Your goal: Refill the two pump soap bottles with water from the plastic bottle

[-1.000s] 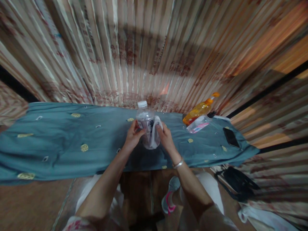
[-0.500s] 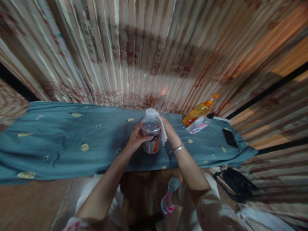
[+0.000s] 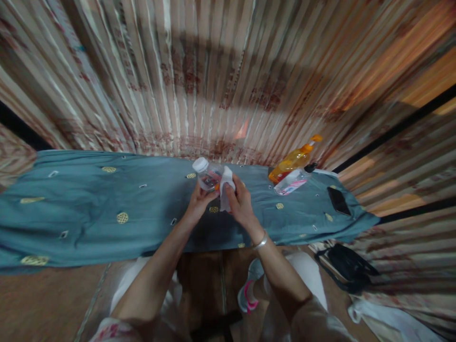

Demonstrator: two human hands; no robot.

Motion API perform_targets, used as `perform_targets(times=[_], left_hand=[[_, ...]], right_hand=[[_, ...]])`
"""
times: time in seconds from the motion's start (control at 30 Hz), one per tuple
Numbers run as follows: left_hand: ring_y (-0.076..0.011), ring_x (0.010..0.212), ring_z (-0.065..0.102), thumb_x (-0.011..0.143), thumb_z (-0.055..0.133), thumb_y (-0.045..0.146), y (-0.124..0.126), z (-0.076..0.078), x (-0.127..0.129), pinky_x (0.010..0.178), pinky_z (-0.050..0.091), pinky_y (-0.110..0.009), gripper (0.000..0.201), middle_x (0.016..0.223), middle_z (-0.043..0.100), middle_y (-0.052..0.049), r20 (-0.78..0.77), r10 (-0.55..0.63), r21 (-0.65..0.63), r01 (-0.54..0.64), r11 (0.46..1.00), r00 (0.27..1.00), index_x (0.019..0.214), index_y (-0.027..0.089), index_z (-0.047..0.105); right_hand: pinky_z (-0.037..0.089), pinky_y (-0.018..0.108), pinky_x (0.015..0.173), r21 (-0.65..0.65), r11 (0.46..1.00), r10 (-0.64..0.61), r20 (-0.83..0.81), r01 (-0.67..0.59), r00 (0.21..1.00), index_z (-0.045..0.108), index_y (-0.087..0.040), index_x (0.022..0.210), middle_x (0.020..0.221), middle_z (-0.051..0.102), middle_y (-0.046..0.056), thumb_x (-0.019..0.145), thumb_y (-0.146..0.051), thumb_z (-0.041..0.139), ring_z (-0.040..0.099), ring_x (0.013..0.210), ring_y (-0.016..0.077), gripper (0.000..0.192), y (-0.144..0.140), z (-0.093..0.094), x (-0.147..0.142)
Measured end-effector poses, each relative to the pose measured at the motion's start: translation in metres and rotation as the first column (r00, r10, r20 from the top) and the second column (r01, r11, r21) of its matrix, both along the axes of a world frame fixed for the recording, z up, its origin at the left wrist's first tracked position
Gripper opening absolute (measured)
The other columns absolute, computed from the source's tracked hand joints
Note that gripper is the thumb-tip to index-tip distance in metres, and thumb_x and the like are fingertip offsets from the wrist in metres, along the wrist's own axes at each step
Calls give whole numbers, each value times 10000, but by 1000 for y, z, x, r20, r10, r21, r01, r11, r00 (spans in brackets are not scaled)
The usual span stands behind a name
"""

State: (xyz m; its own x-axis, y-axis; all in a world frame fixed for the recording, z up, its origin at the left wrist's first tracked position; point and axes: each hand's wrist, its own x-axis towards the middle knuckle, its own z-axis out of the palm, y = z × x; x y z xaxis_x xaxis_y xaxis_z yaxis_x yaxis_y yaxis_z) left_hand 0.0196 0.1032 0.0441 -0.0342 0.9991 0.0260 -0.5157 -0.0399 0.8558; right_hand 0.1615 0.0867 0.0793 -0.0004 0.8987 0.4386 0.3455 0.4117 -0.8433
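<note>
Left hand (image 3: 199, 202) gripped the tilted clear plastic bottle (image 3: 208, 176) (light, probably slippery, best held mid-body); right hand (image 3: 240, 204) pinched a white cloth (image 3: 225, 187) against it.

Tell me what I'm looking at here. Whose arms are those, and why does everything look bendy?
Those arms belong to a person who wears a small camera on the head. It looks forward and down, so you see what they see. The lens bends the edges, which is why the striped curtain seems to curve.

The left hand holds a clear bottle with a white cap, tipped over to the left. The right hand presses a white cloth against the bottle. A silver bracelet sits on that wrist.

In front lies a table under a blue cloth with little yellow patterns. On its right side lie an orange bottle, a smaller clear bottle with a pink label, and a dark phone. A black bag rests on the floor to the right.
</note>
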Motion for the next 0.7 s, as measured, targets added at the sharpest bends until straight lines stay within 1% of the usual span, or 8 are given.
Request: perform_targets(times=[0.07,0.17,0.23,0.3,0.4,0.47,0.57,0.7], left_hand=[[-234,1077,668,524,924,287,-2,0,1,997,493,-366,597,1063,732,-26,41,6,-33,-4,999,999,1050,216,649],[-202,956,686,498,940,259,-5,2,1,927,512,-340,613,983,730,1,70,1,-87,5,996,998,1027,213,634],[-186,890,686,485,941,240,-6,5,1,876,518,-325,618,936,724,16,77,-24,-107,33,994,997,1013,211,620],[-180,858,684,484,937,239,-8,7,2,841,522,-317,607,914,721,20,76,-54,-101,62,993,996,996,208,613],[-184,837,686,498,928,278,-8,9,2,807,532,-319,556,902,719,13,67,-69,-65,73,995,995,947,203,608],[-178,823,683,503,922,302,-5,9,0,800,536,-315,532,894,718,9,45,-35,-44,37,998,998,920,201,608],[-164,836,678,468,927,288,1,7,-10,815,530,-289,562,896,712,19,-43,103,27,-102,994,994,923,200,610],[-175,874,682,456,932,304,10,3,-31,784,535,-269,596,937,708,10,-179,330,148,-306,940,927,939,204,598]], right_hand=[[410,404,1080,60,998,9,77,-14,997,627,-221,1301,1259,694,103,960,-524,487,604,1181,258,477,2,6,-3],[477,345,896,-17,1000,5,34,-4,999,685,-235,1120,959,725,58,970,-572,448,645,909,220,439,11,1,-1],[466,300,731,-108,994,-11,-53,5,999,683,-246,934,761,661,14,955,-636,431,588,714,180,465,17,-14,3],[439,277,667,-154,987,-67,-108,50,992,649,-247,814,700,623,-2,932,-684,428,542,656,157,503,19,-32,9],[431,266,649,-191,967,-175,-19,168,984,651,-222,780,688,624,-8,870,-732,467,528,659,146,549,14,-60,27],[431,265,624,-220,950,-218,40,222,975,668,-201,780,664,617,-8,820,-775,480,521,642,143,605,6,-71,50],[438,284,593,-250,896,-336,163,368,928,694,-158,876,668,625,16,809,-834,354,515,604,152,759,-5,-76,104],[485,349,686,-185,767,-483,464,614,743,661,-75,1103,841,688,125,891,-669,322,619,759,239,716,-17,-72,182]])
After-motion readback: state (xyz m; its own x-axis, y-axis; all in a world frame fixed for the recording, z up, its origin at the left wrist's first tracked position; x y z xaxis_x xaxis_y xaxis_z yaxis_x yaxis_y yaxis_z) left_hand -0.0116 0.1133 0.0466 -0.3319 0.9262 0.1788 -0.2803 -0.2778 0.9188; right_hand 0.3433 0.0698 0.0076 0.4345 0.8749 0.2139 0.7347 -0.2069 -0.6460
